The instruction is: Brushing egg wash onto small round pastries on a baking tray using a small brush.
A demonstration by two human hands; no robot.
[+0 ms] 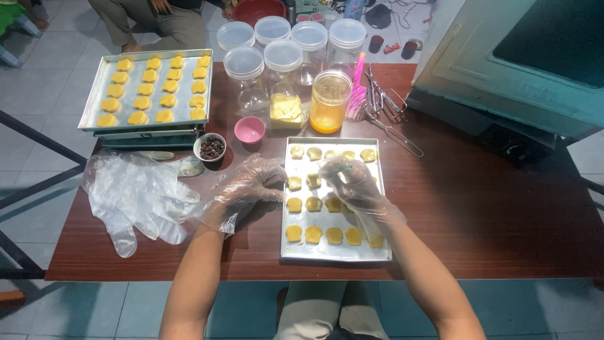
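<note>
I see a metal tray (pixel 335 253) on the near middle of the brown table (pixel 491 214), holding rows of small yellow cookies (pixel 313 235), flat, rounded and scalloped. Those in the far row look paler and glossier than the deeper yellow ones in the near row. My right hand (pixel 348 181), in a loose clear plastic glove, hovers over the tray's middle rows with its fingers pinched on something thin with a green tip; I cannot tell what it is. My left hand (pixel 251 184), gloved the same way, is loosely curled with fingertips on the tray's left edge, grasping nothing.

Left of that hand lie spare clear gloves (pixel 135 198) in a crumpled heap. Just beyond them sits a small bowl (pixel 210 147) of dark bits, and a pink cup (pixel 250 130) stands beside it. Further left and far, a second tray (pixel 100 94) rests on a stack, filled with brighter yellow cookies. Behind the near tray stands an open jar (pixel 330 101) with orange-yellow liquid, among empty clear jars (pixel 283 60) with lids. A pink brush (pixel 357 88) and metal beaters (pixel 384 104) lie right of the jar. A pale green oven (pixel 503 69) fills the far right. A seated person's legs (pixel 157 22) show beyond the table.
</note>
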